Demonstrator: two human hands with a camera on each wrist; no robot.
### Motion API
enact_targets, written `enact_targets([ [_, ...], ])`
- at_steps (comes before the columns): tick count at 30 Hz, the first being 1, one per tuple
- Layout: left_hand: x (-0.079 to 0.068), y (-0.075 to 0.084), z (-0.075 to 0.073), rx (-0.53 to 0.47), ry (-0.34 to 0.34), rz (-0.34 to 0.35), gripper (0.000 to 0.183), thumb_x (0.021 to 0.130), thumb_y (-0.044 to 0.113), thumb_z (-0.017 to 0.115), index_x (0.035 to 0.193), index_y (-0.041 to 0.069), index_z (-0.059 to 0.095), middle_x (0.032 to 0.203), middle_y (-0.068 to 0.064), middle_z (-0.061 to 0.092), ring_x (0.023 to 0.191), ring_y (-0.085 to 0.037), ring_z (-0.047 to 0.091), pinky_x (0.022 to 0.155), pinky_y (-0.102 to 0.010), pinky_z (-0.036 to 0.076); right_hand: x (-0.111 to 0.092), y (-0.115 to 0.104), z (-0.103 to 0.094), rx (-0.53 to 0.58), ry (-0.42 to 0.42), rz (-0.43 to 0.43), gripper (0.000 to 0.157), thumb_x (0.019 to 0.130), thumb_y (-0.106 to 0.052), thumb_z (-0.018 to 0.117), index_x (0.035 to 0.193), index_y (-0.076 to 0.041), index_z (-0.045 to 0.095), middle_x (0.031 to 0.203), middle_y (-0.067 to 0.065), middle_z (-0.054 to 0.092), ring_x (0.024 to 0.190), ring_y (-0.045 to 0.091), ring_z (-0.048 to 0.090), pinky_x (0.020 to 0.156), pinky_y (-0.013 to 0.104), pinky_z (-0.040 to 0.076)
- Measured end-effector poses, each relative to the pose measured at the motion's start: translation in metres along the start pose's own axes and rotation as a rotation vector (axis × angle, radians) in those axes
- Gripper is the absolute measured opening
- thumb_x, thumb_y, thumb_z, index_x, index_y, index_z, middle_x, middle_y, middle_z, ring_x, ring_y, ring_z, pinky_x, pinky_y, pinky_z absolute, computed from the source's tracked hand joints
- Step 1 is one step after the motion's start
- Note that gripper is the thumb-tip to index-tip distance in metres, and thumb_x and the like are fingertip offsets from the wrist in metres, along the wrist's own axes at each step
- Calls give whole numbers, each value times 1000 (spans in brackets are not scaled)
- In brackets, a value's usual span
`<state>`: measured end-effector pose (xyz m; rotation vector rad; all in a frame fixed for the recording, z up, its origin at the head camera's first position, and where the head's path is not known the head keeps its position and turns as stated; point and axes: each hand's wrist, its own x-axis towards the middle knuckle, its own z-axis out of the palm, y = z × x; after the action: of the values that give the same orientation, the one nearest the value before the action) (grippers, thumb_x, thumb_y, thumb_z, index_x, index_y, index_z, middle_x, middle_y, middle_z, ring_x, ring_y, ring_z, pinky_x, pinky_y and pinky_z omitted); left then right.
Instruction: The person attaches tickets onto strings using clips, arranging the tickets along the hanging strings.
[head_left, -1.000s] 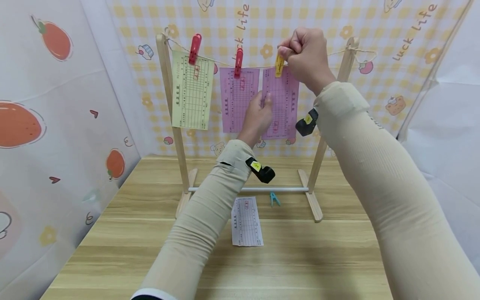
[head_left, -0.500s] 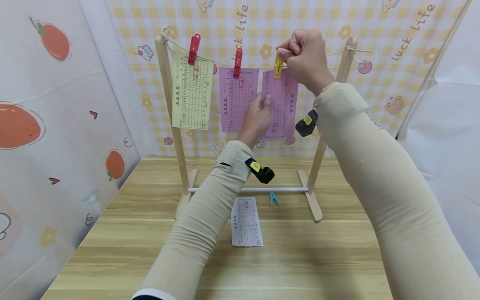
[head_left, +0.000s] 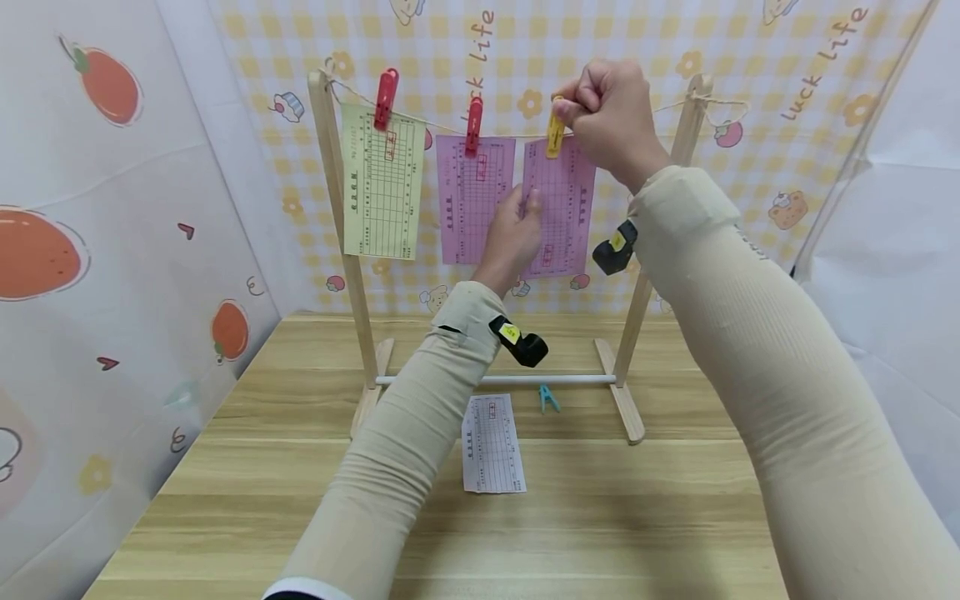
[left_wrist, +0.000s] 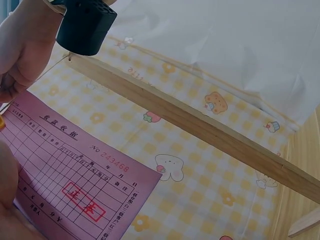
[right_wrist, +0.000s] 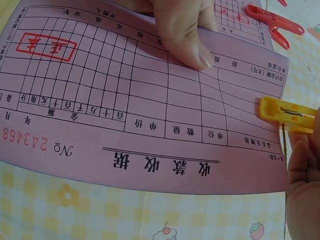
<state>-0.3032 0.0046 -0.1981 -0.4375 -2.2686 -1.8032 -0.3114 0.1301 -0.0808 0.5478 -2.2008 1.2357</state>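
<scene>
My right hand (head_left: 618,117) pinches a yellow clothespin (head_left: 555,137) by its upper end. The clothespin's tip lies over the top edge of a pink receipt (head_left: 566,200), right at the string (head_left: 517,135). Lower down, my left hand (head_left: 513,233) pinches that receipt by its left edge, thumb (right_wrist: 185,45) flat on the printed side and fingers behind. In the right wrist view the clothespin (right_wrist: 287,114) bites over the receipt's edge. A second pink receipt (head_left: 461,200) hangs to the left under a red clothespin (head_left: 473,125), partly behind my left hand.
A yellow receipt (head_left: 382,183) hangs farther left from another red clothespin (head_left: 386,98). The string is tied between two wooden posts (head_left: 352,292) joined by a white bar (head_left: 555,379). On the table (head_left: 600,517) lie a white receipt (head_left: 493,446) and a blue clothespin (head_left: 549,398).
The yellow clothespin and my right hand have sunk very slightly at the receipt's top edge. My left hand keeps its hold, and the other hanging receipts stay as they were.
</scene>
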Motion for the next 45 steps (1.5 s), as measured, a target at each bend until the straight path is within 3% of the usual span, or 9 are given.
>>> enact_targets([
  [8, 0, 0, -1, -22, -3, -9, 32, 105, 42, 32, 117, 23, 54, 120, 4, 59, 123, -13, 49, 105, -36, 37, -3, -1, -3, 2, -46, -8, 41, 92, 0, 62, 64, 3, 33, 107, 13, 69, 94, 15, 64, 67, 20, 47],
  [17, -3, -3, -4, 6, 2, -50, 36, 104, 44, 32, 128, 26, 52, 123, 5, 56, 124, -14, 47, 107, -36, 35, -10, -3, -7, -51, -184, 40, 28, 96, -7, 57, 75, -1, 40, 115, 9, 63, 106, 14, 60, 71, 22, 45],
  [29, -1, 3, -6, -11, -5, -26, 35, 104, 44, 32, 123, 23, 53, 112, 3, 58, 113, -13, 53, 100, -35, 40, -19, -12, -14, -56, -140, 14, 9, 95, -11, 61, 96, -12, 52, 123, 9, 59, 110, 17, 59, 95, 25, 46],
  [38, -3, 1, -4, -35, 5, -17, 33, 104, 43, 34, 110, 18, 54, 101, -1, 59, 97, -15, 56, 84, -34, 46, -43, -3, -14, -40, -142, -10, 23, 93, -11, 62, 112, -6, 51, 119, 7, 56, 109, 19, 58, 96, 28, 46],
  [45, -4, 0, -1, -34, 1, -38, 34, 103, 47, 38, 113, 20, 56, 99, 0, 61, 91, -14, 59, 78, -31, 48, -64, 8, -11, 15, -153, -52, 25, 92, -10, 62, 114, -4, 51, 118, 12, 60, 106, 21, 61, 94, 32, 49],
])
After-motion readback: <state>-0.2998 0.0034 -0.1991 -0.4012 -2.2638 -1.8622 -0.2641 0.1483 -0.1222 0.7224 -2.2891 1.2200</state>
